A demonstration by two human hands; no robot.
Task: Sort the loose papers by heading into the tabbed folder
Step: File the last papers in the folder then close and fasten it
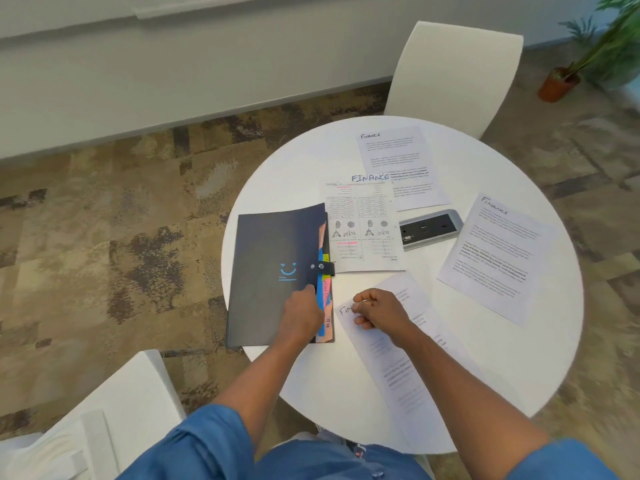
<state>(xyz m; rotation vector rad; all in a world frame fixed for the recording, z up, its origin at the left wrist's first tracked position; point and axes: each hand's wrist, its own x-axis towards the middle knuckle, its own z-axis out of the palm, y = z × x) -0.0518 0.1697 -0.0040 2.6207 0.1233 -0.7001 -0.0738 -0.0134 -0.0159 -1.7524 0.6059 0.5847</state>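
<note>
Table (519,358) first: round and white, filling the right half of the frame, and the dark folder (273,271) at left centre overhangs its edge, so a hard tug on the cover could, I think, tip it to the carpet. Its strap (323,267) looks fastened while the left hand (304,315) curls its fingers in at the coloured tabs (325,299); prying there might bend a tab or open the wrong section. Loose papers lie spread above and to the right, three headed Finance. Nearest, lower centre, one sheet (408,368) hangs off the near edge under the forearm; the right hand (375,311) pinches its top corner, covering most of the heading. Lifting it one-handed could crease it or brush the chart page (363,230) just beside the folder.
</note>
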